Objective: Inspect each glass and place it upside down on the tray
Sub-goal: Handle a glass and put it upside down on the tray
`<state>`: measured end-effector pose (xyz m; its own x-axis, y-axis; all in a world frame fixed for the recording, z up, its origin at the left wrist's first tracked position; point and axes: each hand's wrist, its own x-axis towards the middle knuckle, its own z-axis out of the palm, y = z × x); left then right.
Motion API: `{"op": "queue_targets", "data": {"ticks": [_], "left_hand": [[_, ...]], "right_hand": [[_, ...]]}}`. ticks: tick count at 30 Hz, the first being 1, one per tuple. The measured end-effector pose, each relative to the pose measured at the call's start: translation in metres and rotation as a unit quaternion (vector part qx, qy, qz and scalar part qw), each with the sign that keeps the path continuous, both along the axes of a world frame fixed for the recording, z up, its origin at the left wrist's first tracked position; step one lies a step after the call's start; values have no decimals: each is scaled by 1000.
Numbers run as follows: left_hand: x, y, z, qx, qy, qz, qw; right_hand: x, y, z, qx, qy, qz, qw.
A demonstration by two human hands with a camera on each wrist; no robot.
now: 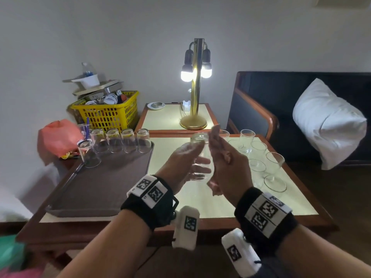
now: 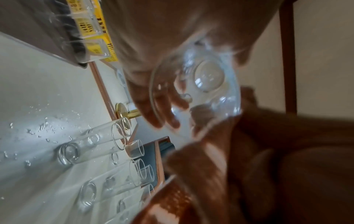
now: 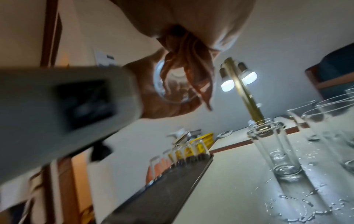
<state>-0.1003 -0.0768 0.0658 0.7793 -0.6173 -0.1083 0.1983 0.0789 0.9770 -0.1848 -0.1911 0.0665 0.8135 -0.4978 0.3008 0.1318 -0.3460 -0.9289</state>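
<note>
A clear glass point(image 1: 197, 157) is held up in the air between both hands, above the cream table point(image 1: 220, 201) and clear of it, tilted so its thick base points away toward 12 o'clock and its open mouth faces back toward the person. The left hand point(image 1: 180, 167) wraps it from 9 o'clock, fingers curled around the wall and showing through it. The right hand point(image 1: 224, 163) stands at 3 o'clock of the glass, fingers held fairly straight and upright against its side — whether they press it or only sit beside it I cannot tell. In the left wrist view the glass point(image 2: 199, 84) is seen mouth-on, its round base in the middle.

The dark tray point(image 1: 96, 189) lies on the table at 9 o'clock of the hands. Along its far edge four upside-down glasses point(image 1: 120, 140) stand in a row, with a fifth inverted glass point(image 1: 88, 153) nearer, at the tray's left end.

At 3 o'clock of the hands a cluster of upright glasses point(image 1: 259, 155) stands on the table — water droplets point(image 3: 298, 203) speckle the surface around them.

At 12 o'clock a brass lamp point(image 1: 195, 85) is lit on a second small table; a yellow basket point(image 1: 108, 113) sits at 10 o'clock.
</note>
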Motion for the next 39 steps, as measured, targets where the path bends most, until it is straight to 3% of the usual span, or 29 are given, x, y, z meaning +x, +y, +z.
{"op": "queue_targets", "data": {"ticks": [4,8,12,14,16,19,21,23,25,29,31,33,35,37,39], "left_hand": [[1,-3,-5,-34,-24,100,994],[-3,-1,-10,1,11,15,1000],[-4,-4,-17,-30,-1,113,993],[-6,-1,-19,-33,45,71,996],[-8,1,-19,4,27,12,1000],[-10,-2,-17,-26,-21,84,996],[-11,-2,-16,-61,1,113,992],[-14,2,-15,-53,30,59,996],[-16,2,-16,-16,4,21,1000],[-17,1,-14,-42,-5,92,995],[-19,4,-12,-47,37,49,997],[-18,3,-13,-18,22,17,999],[-17,1,-12,-23,-7,63,998],[-15,0,-11,-53,6,99,994],[-15,2,-13,-50,30,58,997]], "right_hand": [[-7,13,2,-1,2,45,999],[1,0,-2,-7,14,-2,1000],[-9,11,-10,-32,10,32,999],[-10,12,-14,-44,17,28,998],[-6,-1,-10,-19,18,-9,1000],[-13,5,-5,-1,10,14,1000],[-19,16,-9,-38,9,43,998],[-12,8,-8,-33,13,19,999],[-9,-1,-3,3,7,-3,1000],[-21,16,-4,-9,16,58,998],[-16,10,-5,-24,21,32,999],[-13,0,-2,7,9,2,1000],[-18,6,0,22,7,21,1000],[-25,18,-4,-21,10,56,998],[-20,12,-6,-27,12,41,999]]}}
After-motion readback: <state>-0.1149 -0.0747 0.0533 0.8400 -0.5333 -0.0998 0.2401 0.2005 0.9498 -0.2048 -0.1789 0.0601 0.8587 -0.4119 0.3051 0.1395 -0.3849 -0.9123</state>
